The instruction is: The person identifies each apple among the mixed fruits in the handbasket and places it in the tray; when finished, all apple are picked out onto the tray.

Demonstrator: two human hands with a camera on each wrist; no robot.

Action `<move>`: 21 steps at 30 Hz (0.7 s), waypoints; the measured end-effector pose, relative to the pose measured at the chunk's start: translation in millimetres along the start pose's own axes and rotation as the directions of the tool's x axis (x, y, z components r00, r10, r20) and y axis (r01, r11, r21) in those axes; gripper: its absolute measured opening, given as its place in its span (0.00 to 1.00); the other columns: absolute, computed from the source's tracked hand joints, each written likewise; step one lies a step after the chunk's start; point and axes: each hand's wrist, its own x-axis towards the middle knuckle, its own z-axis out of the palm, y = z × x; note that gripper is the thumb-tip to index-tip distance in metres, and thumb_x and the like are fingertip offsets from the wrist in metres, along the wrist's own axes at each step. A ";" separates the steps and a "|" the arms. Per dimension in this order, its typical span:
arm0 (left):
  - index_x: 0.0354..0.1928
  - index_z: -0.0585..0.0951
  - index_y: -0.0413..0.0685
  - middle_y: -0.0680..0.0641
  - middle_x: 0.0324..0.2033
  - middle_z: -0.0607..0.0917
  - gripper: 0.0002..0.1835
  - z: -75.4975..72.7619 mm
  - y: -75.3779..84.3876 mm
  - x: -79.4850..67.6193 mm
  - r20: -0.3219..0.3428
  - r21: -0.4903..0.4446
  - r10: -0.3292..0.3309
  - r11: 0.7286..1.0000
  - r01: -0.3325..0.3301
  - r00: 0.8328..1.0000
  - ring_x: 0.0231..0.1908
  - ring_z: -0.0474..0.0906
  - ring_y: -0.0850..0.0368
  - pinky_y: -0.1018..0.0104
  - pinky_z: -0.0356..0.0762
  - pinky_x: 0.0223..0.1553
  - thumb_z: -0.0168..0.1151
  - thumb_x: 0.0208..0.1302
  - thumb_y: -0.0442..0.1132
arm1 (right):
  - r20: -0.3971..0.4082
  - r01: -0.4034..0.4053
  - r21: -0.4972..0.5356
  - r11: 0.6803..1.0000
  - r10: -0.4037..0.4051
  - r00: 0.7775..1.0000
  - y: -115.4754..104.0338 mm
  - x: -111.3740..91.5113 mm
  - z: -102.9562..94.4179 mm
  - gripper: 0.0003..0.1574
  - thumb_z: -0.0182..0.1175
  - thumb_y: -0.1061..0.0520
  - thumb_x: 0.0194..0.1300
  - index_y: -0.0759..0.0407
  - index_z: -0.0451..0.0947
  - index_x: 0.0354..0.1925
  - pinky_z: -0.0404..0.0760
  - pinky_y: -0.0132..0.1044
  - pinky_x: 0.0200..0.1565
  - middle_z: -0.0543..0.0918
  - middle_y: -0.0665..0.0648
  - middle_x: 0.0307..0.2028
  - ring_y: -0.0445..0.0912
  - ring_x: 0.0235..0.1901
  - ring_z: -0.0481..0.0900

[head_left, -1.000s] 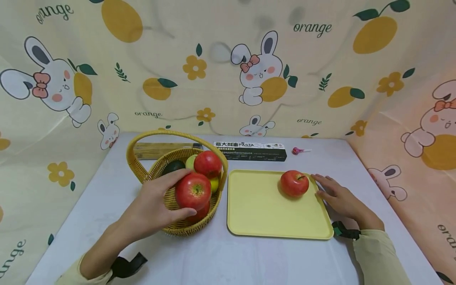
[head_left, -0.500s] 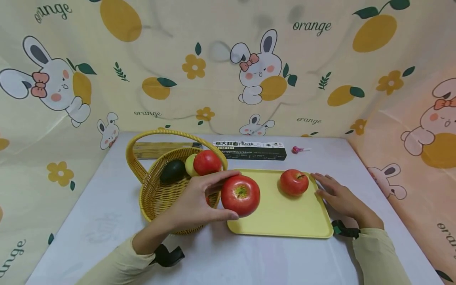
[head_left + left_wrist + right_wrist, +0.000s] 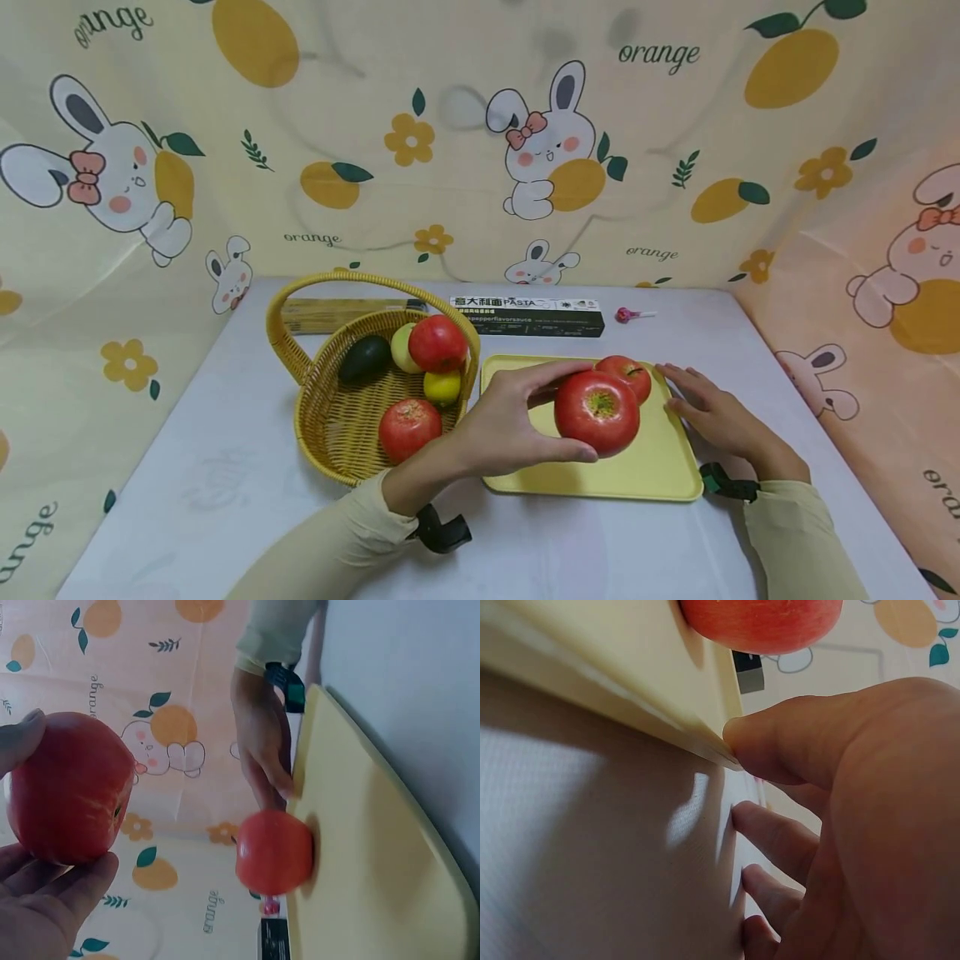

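Note:
My left hand (image 3: 498,425) grips a red apple (image 3: 597,414) between thumb and fingers, raised over the yellow tray (image 3: 652,475). A second red apple (image 3: 274,853) sits on the tray near its far right corner; in the head view the held apple partly covers it. At the tray's right side is my right hand (image 3: 716,425), its fingers loosely extended. In the right wrist view the thumb (image 3: 780,742) touches the tray's rim, and the other fingertips rest near the table surface outside it.
Left of the tray stands a wicker basket (image 3: 303,433) with a tall handle. It holds an avocado (image 3: 365,360), a lemon (image 3: 442,387), a pale green fruit (image 3: 403,348) and red fruits (image 3: 410,429). Behind lie a pasta box (image 3: 528,318), a spaghetti pack (image 3: 330,317) and a lollipop (image 3: 624,315).
My left hand has carried the apple out of the basket and rightward over the tray. Fruit it covered in the basket now shows. The right hand has stayed at the tray's edge.

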 end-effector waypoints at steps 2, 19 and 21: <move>0.78 0.75 0.49 0.48 0.70 0.84 0.46 5.4 -1.0 7.2 0.001 0.002 0.010 1.000 -0.010 1.000 0.67 0.82 0.62 0.70 0.82 0.65 0.86 0.58 0.38 | -0.001 -0.002 0.003 1.000 0.002 1.000 0.0 -0.1 0.3 0.52 0.58 0.35 0.82 0.43 0.47 0.90 0.61 0.89 0.63 0.47 0.72 0.87 0.80 0.83 0.39; 0.78 0.75 0.47 0.45 0.69 0.85 0.45 22.9 -29.8 48.5 -0.260 0.004 -0.151 0.987 0.158 0.954 0.64 0.86 0.55 0.73 0.84 0.61 0.85 0.60 0.40 | -0.008 0.017 -0.008 1.000 -0.017 1.000 0.4 2.1 -0.4 0.50 0.58 0.37 0.83 0.46 0.50 0.90 0.55 0.90 0.66 0.50 0.73 0.86 0.79 0.83 0.39; 0.78 0.75 0.47 0.46 0.69 0.85 0.45 25.0 -35.1 50.6 -0.280 0.014 -0.178 0.982 0.189 0.943 0.64 0.86 0.55 0.73 0.85 0.60 0.85 0.60 0.40 | -0.007 0.018 -0.012 1.000 -0.018 1.000 0.5 2.2 -1.0 0.50 0.58 0.38 0.83 0.46 0.50 0.90 0.55 0.90 0.66 0.50 0.73 0.86 0.79 0.83 0.39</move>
